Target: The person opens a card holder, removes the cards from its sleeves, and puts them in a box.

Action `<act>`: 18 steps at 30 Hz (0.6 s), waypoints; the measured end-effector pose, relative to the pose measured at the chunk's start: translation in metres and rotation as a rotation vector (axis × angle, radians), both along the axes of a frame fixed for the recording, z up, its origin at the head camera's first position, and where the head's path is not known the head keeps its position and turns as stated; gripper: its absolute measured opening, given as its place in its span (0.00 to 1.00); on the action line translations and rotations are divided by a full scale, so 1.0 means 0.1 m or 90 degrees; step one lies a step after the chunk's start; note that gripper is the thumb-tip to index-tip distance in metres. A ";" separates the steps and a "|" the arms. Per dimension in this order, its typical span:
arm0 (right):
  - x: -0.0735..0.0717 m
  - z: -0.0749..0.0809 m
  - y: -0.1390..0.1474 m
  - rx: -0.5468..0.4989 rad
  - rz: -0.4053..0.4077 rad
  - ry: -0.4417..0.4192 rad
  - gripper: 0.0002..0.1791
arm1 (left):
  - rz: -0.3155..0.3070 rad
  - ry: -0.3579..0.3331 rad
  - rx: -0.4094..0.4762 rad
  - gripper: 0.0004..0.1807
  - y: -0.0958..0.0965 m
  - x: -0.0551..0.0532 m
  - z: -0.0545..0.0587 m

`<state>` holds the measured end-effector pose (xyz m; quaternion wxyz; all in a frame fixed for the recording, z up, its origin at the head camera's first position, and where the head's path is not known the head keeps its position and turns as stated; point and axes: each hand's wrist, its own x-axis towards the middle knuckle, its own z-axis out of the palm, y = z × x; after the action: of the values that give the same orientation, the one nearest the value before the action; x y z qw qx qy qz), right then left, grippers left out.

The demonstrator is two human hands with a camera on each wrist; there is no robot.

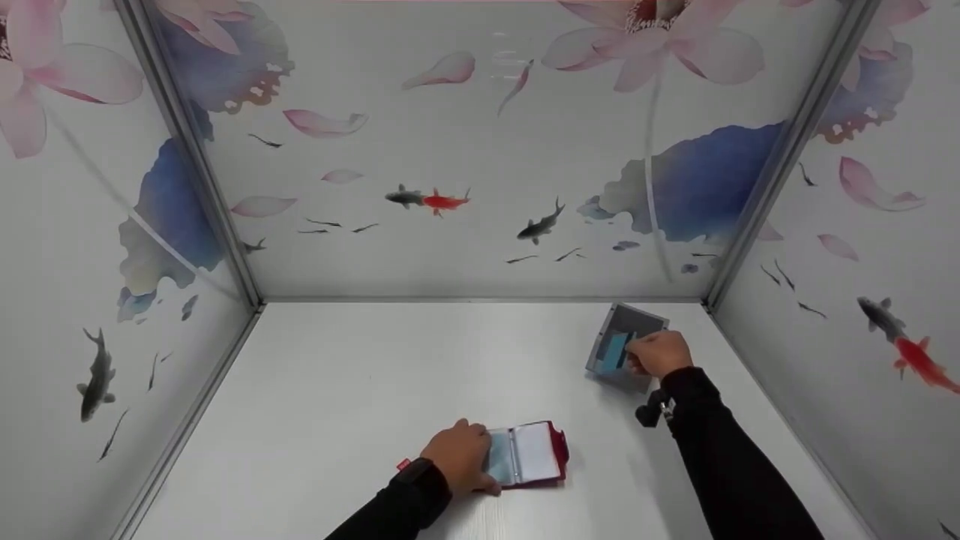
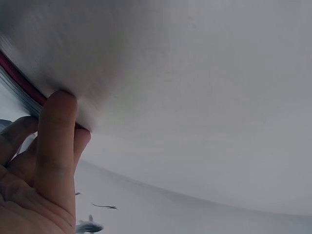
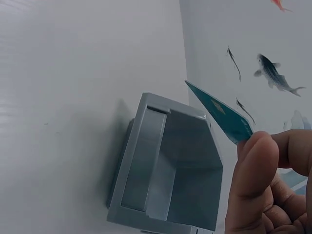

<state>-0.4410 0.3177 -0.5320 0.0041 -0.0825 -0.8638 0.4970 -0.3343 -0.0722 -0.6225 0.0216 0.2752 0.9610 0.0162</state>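
Observation:
An open red card holder [image 1: 559, 452] with clear sleeves lies on the white table. My left hand [image 1: 457, 456] grips its left side, thumb at the near edge and fingers near the far corner. In the left wrist view, the fingers and thumb of that left hand [image 2: 46, 165] meet the holder's red edge [image 2: 22, 78]. Between right thumb and fingers I pinch a teal-blue card [image 3: 222, 114] by one end. That right hand [image 1: 660, 354] is over the grey plastic bin [image 1: 641, 321], and the card overlaps the bin's opening in the head view.
White panels with lotus and fish prints stand at the left, back and right [image 1: 847, 247]. Metal strips [image 1: 480, 300] run along the table's back and side edges. The bin sits near the back right corner, its open side showing in the right wrist view.

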 end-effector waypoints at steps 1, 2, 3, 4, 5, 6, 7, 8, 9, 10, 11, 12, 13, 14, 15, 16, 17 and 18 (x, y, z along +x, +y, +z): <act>-0.02 -0.01 0.02 0.005 0.003 0.002 0.16 | 0.002 0.000 0.002 0.42 0.00 0.00 0.00; -0.05 -0.02 0.04 0.007 0.001 0.002 0.16 | 0.002 0.000 0.001 0.42 0.00 0.01 0.00; -0.07 -0.04 0.06 0.012 0.002 0.003 0.16 | 0.003 -0.002 0.000 0.43 0.00 0.01 0.01; -0.09 -0.05 0.08 0.016 0.000 0.003 0.16 | 0.004 -0.003 -0.004 0.43 0.01 0.01 0.02; -0.11 -0.06 0.10 0.021 0.001 0.004 0.17 | 0.006 -0.004 -0.007 0.43 0.01 0.01 0.02; -0.13 -0.07 0.11 0.025 0.000 0.004 0.18 | 0.007 -0.005 -0.010 0.44 0.01 0.01 0.03; -0.15 -0.08 0.13 0.029 0.000 0.004 0.18 | 0.009 -0.008 -0.013 0.44 0.02 0.01 0.03; -0.17 -0.09 0.14 0.033 -0.002 0.006 0.19 | 0.011 -0.010 -0.016 0.45 0.02 0.01 0.04; -0.18 -0.10 0.14 0.038 -0.001 0.010 0.19 | 0.012 -0.012 -0.017 0.45 0.02 0.01 0.04; -0.20 -0.10 0.15 0.042 -0.005 0.011 0.19 | 0.013 -0.013 -0.016 0.45 0.02 0.00 0.03; -0.22 -0.10 0.15 0.046 -0.008 0.012 0.19 | 0.014 -0.013 -0.016 0.44 0.03 0.00 0.03; -0.23 -0.10 0.15 0.046 -0.012 0.013 0.19 | 0.013 -0.011 -0.016 0.44 0.03 0.00 0.03; -0.24 -0.09 0.15 0.051 -0.015 0.012 0.19 | 0.013 -0.011 -0.014 0.44 0.03 0.00 0.03; -0.24 -0.09 0.14 0.054 -0.021 0.012 0.19 | 0.013 -0.011 -0.012 0.43 0.03 0.00 0.02; -0.25 -0.08 0.14 0.057 -0.026 0.010 0.19 | 0.013 -0.012 -0.010 0.43 0.03 -0.01 0.02; -0.26 -0.06 0.12 0.062 -0.029 0.009 0.19 | 0.014 -0.012 -0.009 0.43 0.02 -0.01 0.01; -0.27 -0.03 0.11 0.072 -0.027 0.013 0.19 | 0.014 -0.012 -0.009 0.43 0.02 -0.02 0.02; -0.27 -0.01 0.09 0.082 -0.023 0.017 0.19 | 0.015 -0.013 -0.008 0.43 0.02 -0.02 0.02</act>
<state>-0.4684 0.3271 -0.5331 0.0301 -0.0910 -0.8922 0.4413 -0.3363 -0.0703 -0.6205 0.0326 0.2633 0.9641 0.0133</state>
